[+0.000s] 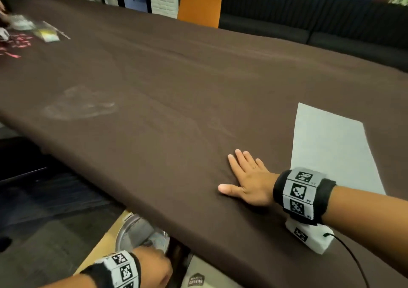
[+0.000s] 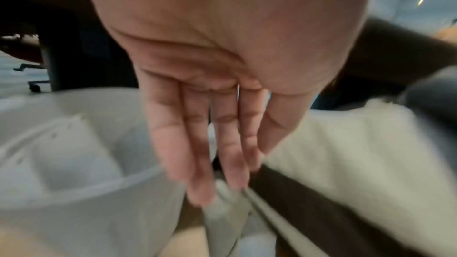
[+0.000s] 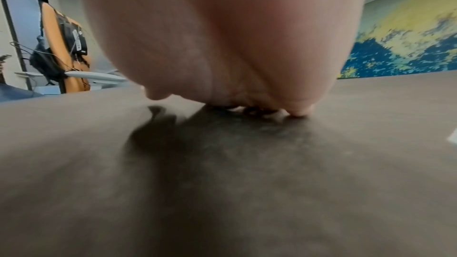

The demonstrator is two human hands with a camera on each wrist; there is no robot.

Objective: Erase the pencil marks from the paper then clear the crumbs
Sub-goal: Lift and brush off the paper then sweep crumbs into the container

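Starting at the far left of the table (image 1: 154, 78), which is covered in a brown cloth, we see small pink scraps (image 1: 18, 42) and some blurred clear packets (image 1: 47, 32) lying well away from us. Nearer, below the table's front edge, our left hand (image 1: 152, 268) hangs over a round metal bin (image 1: 132, 230); the left wrist view shows its fingers (image 2: 178, 144) straight and close together, holding nothing, with the pale bin wall (image 2: 74, 192) just beside them. Moving right, our right hand (image 1: 247, 181) lies palm down on the cloth, fingers stretched out flat with the thumb spread to the side, gripping nothing. A band of printed markers (image 1: 300, 192) wraps that wrist. Just right of the hand, the sheet of paper (image 1: 326, 146) lies flat on the cloth, not touched by the fingers. We cannot tell whether any pencil marks or crumbs lie on it. Beyond the table stands an orange chair (image 1: 201, 0).
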